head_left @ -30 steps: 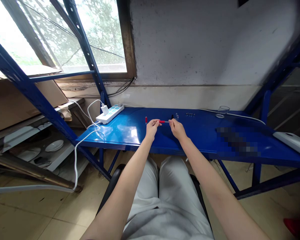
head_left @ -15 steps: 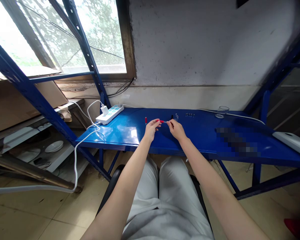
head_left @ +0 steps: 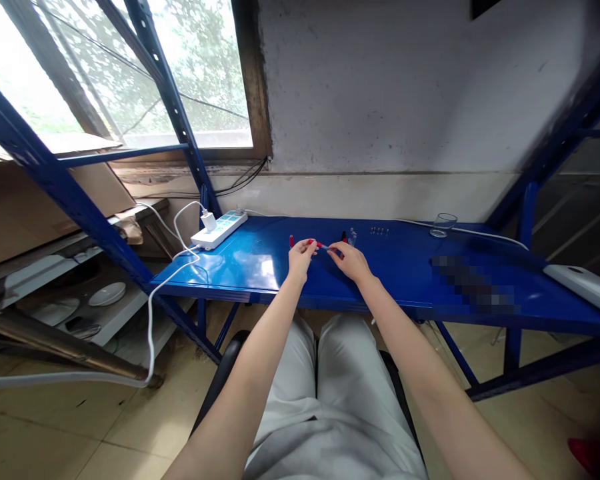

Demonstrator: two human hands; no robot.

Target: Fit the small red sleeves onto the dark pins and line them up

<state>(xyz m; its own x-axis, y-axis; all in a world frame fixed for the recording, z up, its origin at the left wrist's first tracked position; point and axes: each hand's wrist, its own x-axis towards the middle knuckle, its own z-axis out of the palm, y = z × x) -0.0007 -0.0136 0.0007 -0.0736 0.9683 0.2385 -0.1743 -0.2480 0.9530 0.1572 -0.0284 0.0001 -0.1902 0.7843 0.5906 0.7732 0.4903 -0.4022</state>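
Over the blue metal shelf (head_left: 405, 267), my left hand (head_left: 301, 257) and my right hand (head_left: 351, 261) meet in front of me. Both are closed in a pinch on the two ends of one thin pen-like piece (head_left: 323, 246) with a red section. The left fingers grip the red end and the right fingertips hold the paler end. A small red cap (head_left: 291, 240) stands on the shelf just left of my left hand. Small dark and clear parts (head_left: 349, 235) lie just behind my right hand.
A white power strip (head_left: 219, 228) with a plugged charger and white cable lies at the shelf's left end. A row of tiny dark parts (head_left: 380, 230) and a glass (head_left: 443, 225) stand farther back right. A white object (head_left: 583, 285) lies at the far right. Blue rack posts frame the window.
Both hands stayed together on the thin piece; my right hand slid slightly left, closer to the left hand. The view tilted a little.
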